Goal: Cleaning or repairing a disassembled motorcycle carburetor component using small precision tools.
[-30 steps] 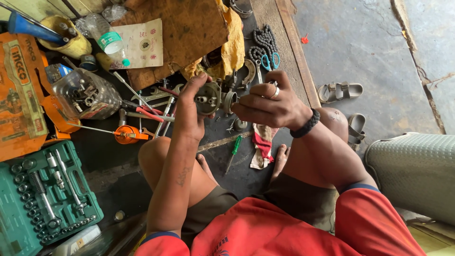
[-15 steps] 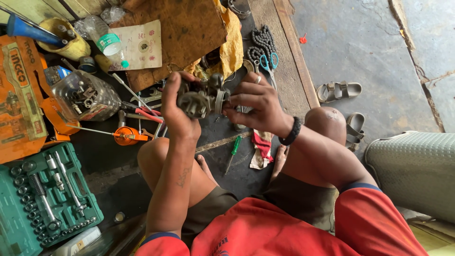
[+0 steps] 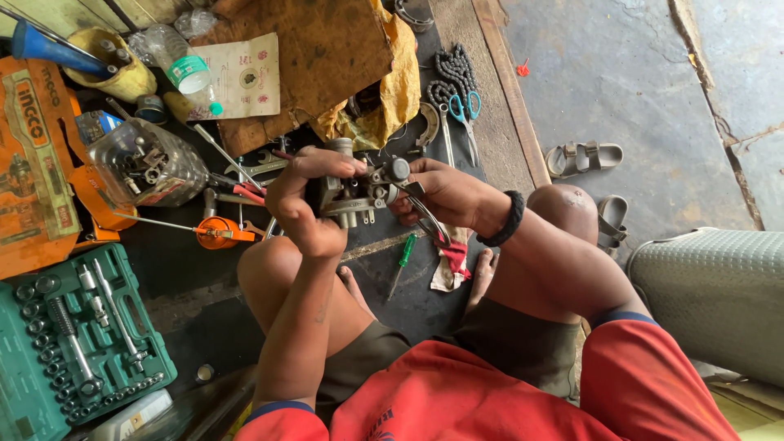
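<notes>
One head-worn camera looks steeply down, close over the lap (single view) and floor [image 3: 653,98].

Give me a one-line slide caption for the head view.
Seated person's left hand and right hand grip a small metal engine part above scattered tools.

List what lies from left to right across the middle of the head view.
Green socket set case → orange oil can → left hand → metal engine part → right hand → grey sandal → grey textured seat.
</notes>
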